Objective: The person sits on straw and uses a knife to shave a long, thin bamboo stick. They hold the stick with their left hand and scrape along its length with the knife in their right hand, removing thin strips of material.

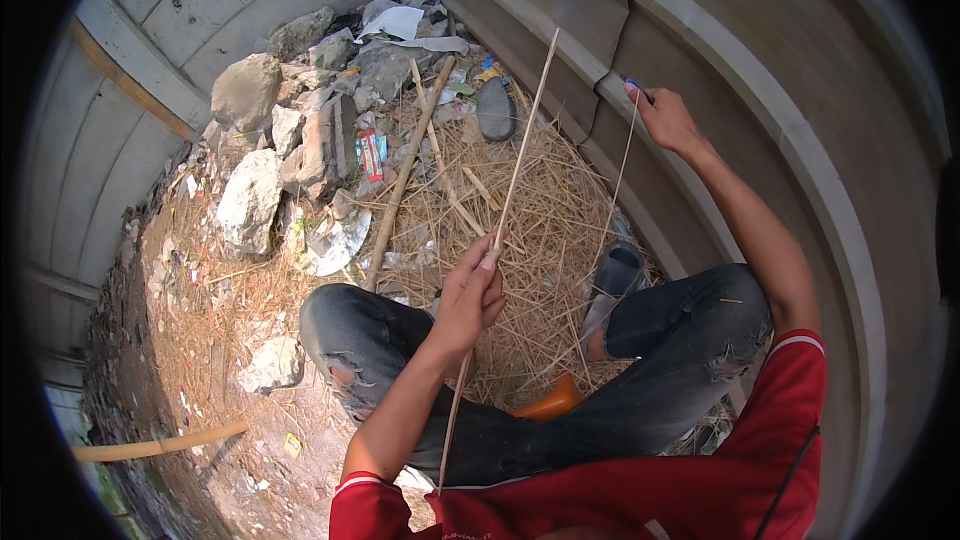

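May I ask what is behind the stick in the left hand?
Behind the stick: ribbed wall at its tip, straw further down, dark trousers near its lower end. What the left hand covers cannot be seen.

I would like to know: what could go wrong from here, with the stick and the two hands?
The small blue object in the right hand might cut skin if it has a blade; it is too small to tell. The thin strip running down from that hand could snag or snap. The lower end of the stick, held in the left hand, points toward the red shirt and might catch it.
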A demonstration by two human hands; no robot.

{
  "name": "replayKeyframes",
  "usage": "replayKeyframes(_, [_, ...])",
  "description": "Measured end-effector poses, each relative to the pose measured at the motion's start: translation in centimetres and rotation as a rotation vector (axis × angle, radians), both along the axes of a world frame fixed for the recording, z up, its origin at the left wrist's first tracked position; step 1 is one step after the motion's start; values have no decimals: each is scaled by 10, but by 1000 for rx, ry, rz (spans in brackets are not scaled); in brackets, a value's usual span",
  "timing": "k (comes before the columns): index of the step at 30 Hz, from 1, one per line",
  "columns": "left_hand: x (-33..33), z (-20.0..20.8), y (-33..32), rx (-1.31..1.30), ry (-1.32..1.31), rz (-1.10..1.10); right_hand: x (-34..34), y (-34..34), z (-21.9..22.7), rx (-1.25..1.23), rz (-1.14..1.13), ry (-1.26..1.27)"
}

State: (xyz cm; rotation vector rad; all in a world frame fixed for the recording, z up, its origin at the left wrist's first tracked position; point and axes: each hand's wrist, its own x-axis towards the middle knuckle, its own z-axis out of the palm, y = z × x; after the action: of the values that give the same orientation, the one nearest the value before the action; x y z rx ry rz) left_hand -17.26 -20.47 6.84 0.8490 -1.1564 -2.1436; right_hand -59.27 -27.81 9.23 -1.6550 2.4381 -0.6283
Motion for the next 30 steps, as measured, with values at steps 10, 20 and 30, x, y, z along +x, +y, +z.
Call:
replayKeyframes(10, [-5,21,-5,-4,139,-134,63,19,53,-188,207,-268])
replayKeyframes(20, [-21,21,-7,-237,53,-123,130,25,69,-139,406,-701])
replayKeyframes(30, [-27,18,3,-345,-142,77,144,25,52,-15,530,-656])
